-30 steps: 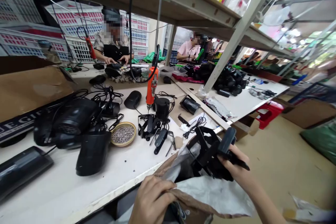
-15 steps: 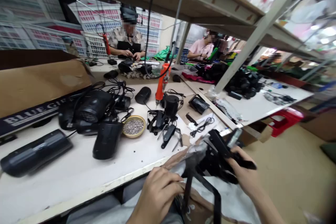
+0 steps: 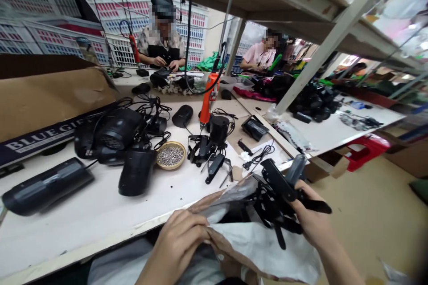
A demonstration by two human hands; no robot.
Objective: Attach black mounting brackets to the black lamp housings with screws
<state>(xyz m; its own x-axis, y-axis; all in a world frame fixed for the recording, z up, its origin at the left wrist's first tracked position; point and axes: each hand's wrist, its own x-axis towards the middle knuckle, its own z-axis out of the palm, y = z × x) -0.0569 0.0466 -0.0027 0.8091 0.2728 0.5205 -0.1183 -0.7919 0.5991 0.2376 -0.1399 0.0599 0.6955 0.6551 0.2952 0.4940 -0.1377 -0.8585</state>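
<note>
My left hand [image 3: 179, 242] is closed on the rim of a white-and-brown bag [image 3: 270, 247], which lies across my lap below the table edge. At the bag's far right side, my right hand [image 3: 312, 216] grips a bunch of black plastic parts [image 3: 277, 182] with long flat arms. Part of the bunch hangs over the bag's mouth, and a greyish clear piece sticks up beside my right fingers. On the table beyond lie similar black folding parts [image 3: 216, 168] with thin legs. A round dish of small metal screws [image 3: 170, 156] stands to their left.
An orange electric screwdriver [image 3: 209, 100] hangs over the table by a cable. Black housings with cords [image 3: 120, 129] are heaped at left, before a cardboard box [image 3: 53, 102]. A slanted shelf post [image 3: 310, 53] rises at right. Co-workers [image 3: 162, 44] sit across the table.
My left hand has moved left along the bag's rim. The dark angular piece over the bag's middle is gone from there. My right hand still holds the black parts, slightly shifted.
</note>
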